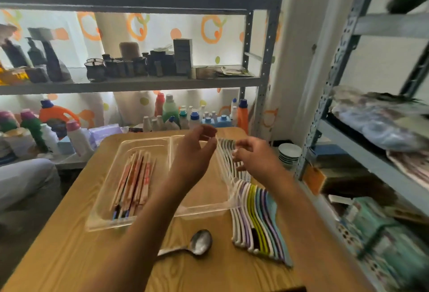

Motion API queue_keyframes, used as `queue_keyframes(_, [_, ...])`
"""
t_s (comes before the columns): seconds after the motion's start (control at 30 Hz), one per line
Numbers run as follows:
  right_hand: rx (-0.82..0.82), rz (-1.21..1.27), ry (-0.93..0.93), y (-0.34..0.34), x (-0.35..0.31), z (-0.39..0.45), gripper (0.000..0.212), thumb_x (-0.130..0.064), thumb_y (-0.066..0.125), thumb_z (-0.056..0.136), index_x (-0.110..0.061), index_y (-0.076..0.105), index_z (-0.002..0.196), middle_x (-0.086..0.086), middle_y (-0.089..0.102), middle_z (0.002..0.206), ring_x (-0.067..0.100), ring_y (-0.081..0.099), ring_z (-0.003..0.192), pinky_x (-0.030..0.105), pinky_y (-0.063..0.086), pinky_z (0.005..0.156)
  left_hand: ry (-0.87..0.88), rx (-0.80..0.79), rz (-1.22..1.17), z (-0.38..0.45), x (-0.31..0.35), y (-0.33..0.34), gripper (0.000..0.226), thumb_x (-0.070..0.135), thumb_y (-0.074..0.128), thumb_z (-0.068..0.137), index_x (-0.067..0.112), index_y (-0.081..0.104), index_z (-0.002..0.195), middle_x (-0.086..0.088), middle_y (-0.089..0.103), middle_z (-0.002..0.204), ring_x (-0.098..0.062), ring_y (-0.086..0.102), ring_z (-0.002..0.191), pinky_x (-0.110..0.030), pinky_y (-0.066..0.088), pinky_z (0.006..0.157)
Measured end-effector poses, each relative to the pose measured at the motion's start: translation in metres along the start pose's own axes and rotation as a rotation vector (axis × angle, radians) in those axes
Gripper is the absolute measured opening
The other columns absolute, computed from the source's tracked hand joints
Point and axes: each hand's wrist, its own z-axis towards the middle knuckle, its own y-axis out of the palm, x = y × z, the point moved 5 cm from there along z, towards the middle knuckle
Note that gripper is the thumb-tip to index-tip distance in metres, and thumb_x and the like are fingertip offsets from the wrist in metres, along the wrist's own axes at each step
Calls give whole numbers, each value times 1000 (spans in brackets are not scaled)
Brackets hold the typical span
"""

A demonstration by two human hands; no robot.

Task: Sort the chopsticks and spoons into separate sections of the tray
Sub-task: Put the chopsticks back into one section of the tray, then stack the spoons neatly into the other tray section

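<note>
A clear two-section tray (109, 198) lies on the wooden table. Its left section holds several paper-wrapped chopsticks (133, 182); the bare floor of its right section (204, 189) shows. A fan of coloured plastic spoons (257, 217) rests over the tray's right edge, bowls toward me. My right hand (257, 159) grips the spoon handles near their far ends. My left hand (195, 152) hovers over the right section and pinches the tip of the leftmost white handle. A metal spoon (199, 243) lies on the table in front of the tray.
Metal shelving (139, 82) behind the table carries bottles and jars. Detergent bottles (171, 110) crowd the table's far edge. A stack of bowls (289, 154) sits to the right, beside a second rack (348, 143) with boxes and bags.
</note>
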Motion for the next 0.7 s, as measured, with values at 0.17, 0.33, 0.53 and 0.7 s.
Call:
queue_keyframes(0.17, [173, 17, 78, -29, 50, -35, 24, -14, 59, 93, -16, 64, 116, -2, 68, 102, 12, 66, 88, 34, 57, 78, 38, -74, -74, -24, 23, 44, 15, 21, 57, 94, 25, 59, 109, 14, 60, 102, 5, 55, 93, -12, 43, 68])
queue_keyframes(0.33, [250, -210, 250, -39, 102, -60, 17, -19, 62, 91, -19, 66, 108, -6, 62, 93, 11, 59, 86, 35, 54, 80, 10, -113, -125, -47, 24, 72, 16, 17, 59, 93, 32, 57, 98, 22, 58, 92, 11, 55, 87, -11, 43, 66])
queue_keyframes(0.53, [126, -370, 368, -27, 132, -72, 36, -38, 69, 88, -15, 64, 116, 3, 67, 107, 17, 60, 94, 29, 46, 74, -24, -139, -152, -62, 18, 83, 16, 14, 57, 93, 24, 61, 104, 15, 60, 98, 6, 55, 90, -10, 42, 67])
queue_keyframes(0.7, [69, -422, 368, -21, 132, -71, 54, -42, 74, 82, -15, 59, 126, 4, 66, 115, 19, 62, 102, 30, 46, 77, -29, -135, -192, -60, 17, 75, 16, 13, 57, 93, 26, 61, 102, 16, 61, 96, 3, 58, 89, -10, 45, 67])
